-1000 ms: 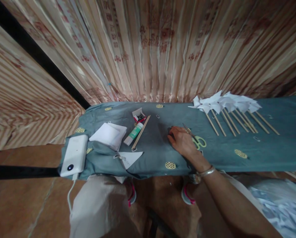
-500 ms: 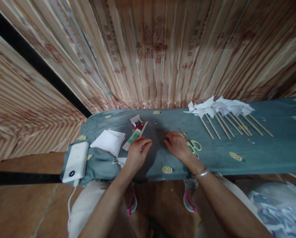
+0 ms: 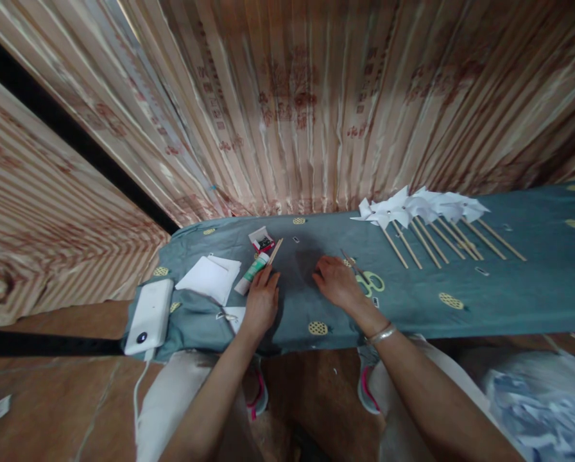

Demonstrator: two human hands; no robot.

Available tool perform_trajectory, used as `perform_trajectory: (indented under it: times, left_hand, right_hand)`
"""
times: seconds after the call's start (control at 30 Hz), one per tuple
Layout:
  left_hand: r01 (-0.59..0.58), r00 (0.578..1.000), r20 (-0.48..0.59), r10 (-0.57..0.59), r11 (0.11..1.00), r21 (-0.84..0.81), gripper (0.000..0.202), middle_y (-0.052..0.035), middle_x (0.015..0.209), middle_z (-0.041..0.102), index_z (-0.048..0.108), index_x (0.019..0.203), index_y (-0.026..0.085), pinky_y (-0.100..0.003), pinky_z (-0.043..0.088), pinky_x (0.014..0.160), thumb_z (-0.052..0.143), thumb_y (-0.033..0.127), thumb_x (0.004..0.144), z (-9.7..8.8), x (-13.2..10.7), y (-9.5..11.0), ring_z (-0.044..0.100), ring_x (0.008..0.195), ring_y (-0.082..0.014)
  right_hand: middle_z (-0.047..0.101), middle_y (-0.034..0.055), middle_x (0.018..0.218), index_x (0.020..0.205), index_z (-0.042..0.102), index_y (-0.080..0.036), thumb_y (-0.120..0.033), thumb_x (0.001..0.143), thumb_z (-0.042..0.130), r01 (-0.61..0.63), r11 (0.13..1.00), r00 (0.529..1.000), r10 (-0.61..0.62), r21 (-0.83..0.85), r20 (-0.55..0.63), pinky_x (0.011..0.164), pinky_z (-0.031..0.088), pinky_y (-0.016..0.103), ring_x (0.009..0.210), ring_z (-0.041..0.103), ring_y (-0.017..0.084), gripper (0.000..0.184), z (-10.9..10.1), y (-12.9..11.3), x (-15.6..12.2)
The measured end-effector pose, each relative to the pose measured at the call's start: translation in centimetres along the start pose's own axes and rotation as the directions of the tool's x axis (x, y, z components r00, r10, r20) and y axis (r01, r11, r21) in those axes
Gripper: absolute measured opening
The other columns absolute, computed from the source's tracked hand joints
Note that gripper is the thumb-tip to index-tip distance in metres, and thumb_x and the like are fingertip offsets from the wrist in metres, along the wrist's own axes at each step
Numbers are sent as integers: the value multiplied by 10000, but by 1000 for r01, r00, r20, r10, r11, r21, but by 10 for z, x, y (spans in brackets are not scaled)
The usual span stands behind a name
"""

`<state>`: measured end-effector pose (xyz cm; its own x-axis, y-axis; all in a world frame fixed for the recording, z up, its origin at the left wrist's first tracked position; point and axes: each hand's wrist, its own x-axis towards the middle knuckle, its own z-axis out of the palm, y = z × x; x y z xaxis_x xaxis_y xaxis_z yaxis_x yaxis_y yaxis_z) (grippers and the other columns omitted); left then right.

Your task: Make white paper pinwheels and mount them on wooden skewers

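Note:
My left hand [image 3: 261,300] lies on the blue-grey cloth [image 3: 412,301], fingers stretched toward a thin wooden stick [image 3: 274,252] and a green-and-white glue tube [image 3: 251,271]; it covers part of a folded white paper [image 3: 234,316]. My right hand [image 3: 336,281] rests palm down on the cloth, fingers loosely spread, nothing visible in it. Yellow-handled scissors [image 3: 368,280] lie just to its right. A small open box [image 3: 261,240] stands behind the glue tube.
A row of white paper pinwheels [image 3: 422,208] on wooden sticks lies at the back right. A stack of white paper squares [image 3: 209,277] and a white power bank [image 3: 149,308] sit at the left end. Striped curtains hang behind the table.
My left hand came into view from below, reached the cloth, and now lies flatter with fingers toward the stick and glue tube. My right hand has hardly moved.

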<state>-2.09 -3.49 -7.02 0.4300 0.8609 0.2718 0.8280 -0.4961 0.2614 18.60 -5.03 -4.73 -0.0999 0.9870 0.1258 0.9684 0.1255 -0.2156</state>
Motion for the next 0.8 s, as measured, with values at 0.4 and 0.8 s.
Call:
perform_trajectory:
  times: [0.4, 0.8]
  left_hand:
    - [52, 983, 171, -72, 991, 121, 373, -170, 1320, 603, 583, 1240, 104, -407, 434, 1072, 400, 74, 917, -12, 28, 10, 567, 1231, -255]
    - [133, 942, 282, -184, 973, 190, 230, -174, 1045, 686, 643, 1041, 109, -361, 525, 847, 487, 111, 872, -21, 61, 9, 683, 976, -278]
  right_hand:
    - [684, 135, 1031, 935, 661, -121, -201, 910, 530, 1, 1000, 1000, -1, -17, 18, 919, 418, 328, 1009, 607, 247, 156, 2, 2, -1]
    - [700, 134, 997, 916, 677, -120, -202, 908, 535, -4, 1000, 999, 5, -16, 43, 866, 433, 325, 981, 635, 245, 164, -5, 2, -1]
